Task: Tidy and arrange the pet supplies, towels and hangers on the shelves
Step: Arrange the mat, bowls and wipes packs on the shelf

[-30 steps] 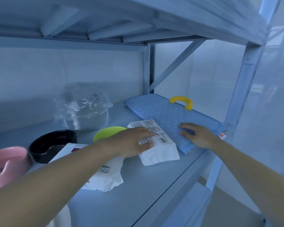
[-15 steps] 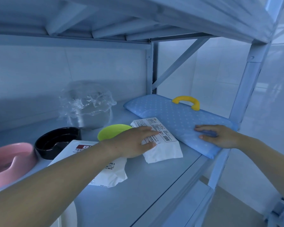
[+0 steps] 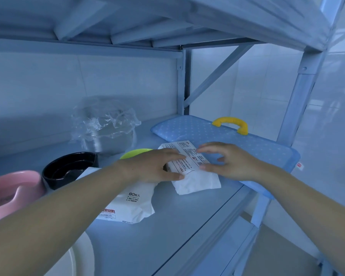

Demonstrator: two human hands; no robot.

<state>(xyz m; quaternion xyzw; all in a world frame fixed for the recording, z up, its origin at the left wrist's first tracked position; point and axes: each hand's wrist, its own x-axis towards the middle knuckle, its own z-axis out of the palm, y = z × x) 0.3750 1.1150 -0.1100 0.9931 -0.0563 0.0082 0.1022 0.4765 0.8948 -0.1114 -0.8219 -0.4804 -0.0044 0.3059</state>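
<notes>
Two packs: a soft white wipes pack [image 3: 195, 176] lies on the shelf [image 3: 167, 226] against the mat [image 3: 247, 144]; a second pack [image 3: 131, 204] lies under my left wrist.
Left hand [image 3: 153, 166]: fingers over the top, thumb at the edge, gripping the wipes pack.
Right hand [image 3: 229, 162]: off the mat now, half-open, fingertips touching the wipes pack.
Mat: blue, dotted, padded, with a yellow handle [image 3: 233, 124].
Behind: green bowl [image 3: 135, 153], glossy black bowl [image 3: 68, 170], pink bowl [image 3: 14, 192], crinkled clear plastic [image 3: 104, 124].

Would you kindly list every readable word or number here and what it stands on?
"80枚入": lower wipes pack, in black print.
"イッシュ": the same pack's red band, start hidden.
Upper wipes pack: label print too small to read.
Blue pad: red tag unreadable.
</notes>
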